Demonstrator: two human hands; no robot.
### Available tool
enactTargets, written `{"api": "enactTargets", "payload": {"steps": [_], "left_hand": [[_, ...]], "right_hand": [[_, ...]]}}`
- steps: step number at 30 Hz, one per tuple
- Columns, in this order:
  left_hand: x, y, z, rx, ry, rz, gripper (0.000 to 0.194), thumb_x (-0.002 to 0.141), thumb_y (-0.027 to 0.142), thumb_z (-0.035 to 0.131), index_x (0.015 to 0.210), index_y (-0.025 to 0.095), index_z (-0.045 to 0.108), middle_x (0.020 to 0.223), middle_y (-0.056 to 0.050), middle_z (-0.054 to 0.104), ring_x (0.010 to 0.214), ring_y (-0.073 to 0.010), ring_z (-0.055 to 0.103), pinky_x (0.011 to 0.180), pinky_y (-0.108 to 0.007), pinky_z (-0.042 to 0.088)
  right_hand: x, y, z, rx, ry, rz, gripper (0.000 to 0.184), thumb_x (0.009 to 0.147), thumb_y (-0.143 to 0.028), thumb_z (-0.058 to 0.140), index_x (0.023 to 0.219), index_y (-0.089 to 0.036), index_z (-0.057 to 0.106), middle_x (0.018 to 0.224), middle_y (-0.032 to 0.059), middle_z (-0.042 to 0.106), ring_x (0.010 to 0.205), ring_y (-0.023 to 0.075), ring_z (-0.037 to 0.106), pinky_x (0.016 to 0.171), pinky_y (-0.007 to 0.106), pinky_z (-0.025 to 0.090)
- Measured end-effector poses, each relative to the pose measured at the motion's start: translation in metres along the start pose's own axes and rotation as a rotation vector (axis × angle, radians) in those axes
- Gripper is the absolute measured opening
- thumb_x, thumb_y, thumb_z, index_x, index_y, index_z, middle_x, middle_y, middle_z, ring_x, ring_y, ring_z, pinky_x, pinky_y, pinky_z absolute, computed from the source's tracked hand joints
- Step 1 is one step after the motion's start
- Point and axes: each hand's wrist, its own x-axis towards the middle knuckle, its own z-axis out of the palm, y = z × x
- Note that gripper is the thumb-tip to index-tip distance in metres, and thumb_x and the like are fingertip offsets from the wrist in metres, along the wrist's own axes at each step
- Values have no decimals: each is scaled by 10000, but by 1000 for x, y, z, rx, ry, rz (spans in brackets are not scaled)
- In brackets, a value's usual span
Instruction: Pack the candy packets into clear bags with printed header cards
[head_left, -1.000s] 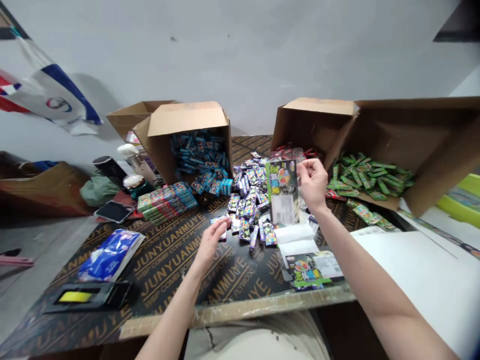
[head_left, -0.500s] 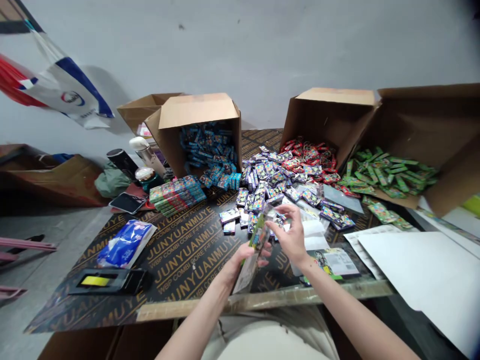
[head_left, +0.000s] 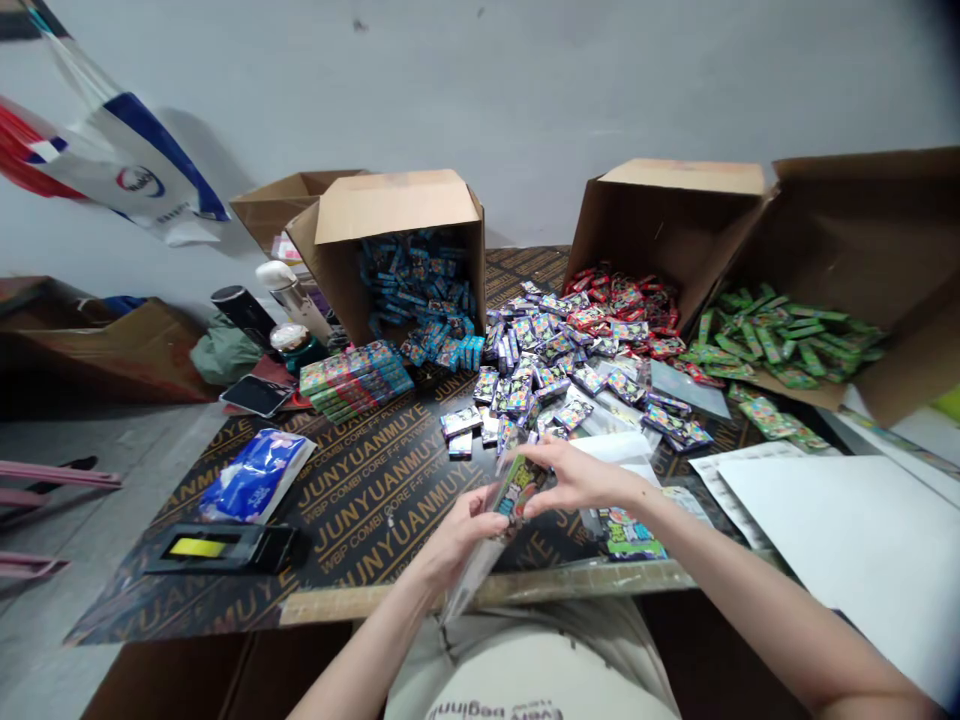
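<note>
A printed plastic packet (head_left: pixel 516 497) is held tilted above the black plywood table (head_left: pixel 360 520). The left hand (head_left: pixel 455 540), curled, grips its lower part; the right hand (head_left: pixel 577 478), partly open, pinches its upper edge. Loose packets (head_left: pixel 540 375) lie heaped just beyond.

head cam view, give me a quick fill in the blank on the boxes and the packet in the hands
Between the left hand and the right hand is a printed packet whose clear end hangs ____.
The open cardboard box left of the central pile holds ____ packets.
The open cardboard box at far right holds ____ packets.
The word repeated on the dark board is ____.

down; blue; green; JUNYUANMUYE
</note>
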Motion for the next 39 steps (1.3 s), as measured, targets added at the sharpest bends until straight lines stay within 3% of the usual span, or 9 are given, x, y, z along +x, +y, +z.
{"api": "enactTargets", "payload": {"steps": [3, 8, 13, 18, 24, 28, 33, 36, 39], "left_hand": [[-3, -5, 1, -53, 65, -77, 431, 648, 310, 654, 1036, 124, 627, 828, -50, 681, 709, -184, 600, 730, -315, 454], [-4, -5, -2, -103, 282, -21, 360, 675, 365, 627, 932, 113, 633, 804, -52, 675, 682, -178, 599, 669, -295, 463], [-2, 2, -1, 179, 322, 68, 302, 708, 410, 617, 806, 126, 652, 739, -24, 658, 689, -166, 569, 638, -244, 449], [3, 6, -4, 479, 229, 135, 376, 758, 464, 559, 676, 105, 639, 645, -31, 617, 637, -159, 538, 609, -231, 432], [18, 1, -25, 387, 283, 161, 398, 775, 471, 527, 804, 91, 642, 728, -58, 645, 652, -177, 565, 615, -260, 457], [25, -10, -28, 520, 304, 239, 343, 756, 404, 574, 907, 106, 649, 851, -62, 664, 793, -207, 578, 734, -281, 455], [26, -30, -14, 675, 239, 225, 312, 780, 396, 543, 888, 128, 660, 801, -40, 673, 756, -198, 572, 724, -278, 448], [26, -33, -4, 602, 200, 210, 300, 759, 387, 577, 878, 126, 663, 820, -41, 683, 804, -209, 584, 755, -284, 450], [26, -21, 6, 353, 253, 240, 360, 766, 413, 559, 988, 143, 646, 976, -54, 680, 925, -223, 584, 794, -296, 454]], "right_hand": [[4, 3, 5, 92, 77, 11, 517, 575, -373, 763, 1059, -260, 626, 775, -19, 649, 720, 175, 541, 744, 292, 401], [5, 16, 33, 359, 666, 198, 520, 607, -359, 745, 1097, -270, 594, 915, 10, 625, 925, 195, 544, 859, 340, 395], [1, 15, 59, 762, 421, 280, 268, 754, -407, 611, 929, -206, 641, 841, 22, 651, 788, 174, 586, 751, 314, 451], [-2, 10, 51, 708, 505, 271, 215, 751, -384, 617, 825, -185, 646, 738, -1, 634, 658, 136, 556, 648, 259, 446], [-26, 25, 77, 950, 80, 321, 471, 631, -339, 730, 1056, -207, 576, 797, -1, 640, 702, 166, 602, 644, 293, 487], [-30, 39, 85, 736, 317, 348, 430, 655, -378, 706, 1042, -230, 590, 852, 18, 650, 785, 196, 601, 748, 343, 474], [-3, 31, 65, 864, 751, 395, 337, 800, -512, 463, 938, -248, 620, 911, 34, 649, 879, 204, 590, 825, 362, 445], [10, 21, 58, 846, 967, 385, 219, 752, -382, 510, 698, -211, 636, 784, 29, 649, 818, 200, 576, 823, 337, 432], [11, 11, 56, 951, 975, 379, 120, 664, -230, 506, 603, -202, 605, 677, 15, 632, 703, 183, 575, 734, 313, 446]]}}
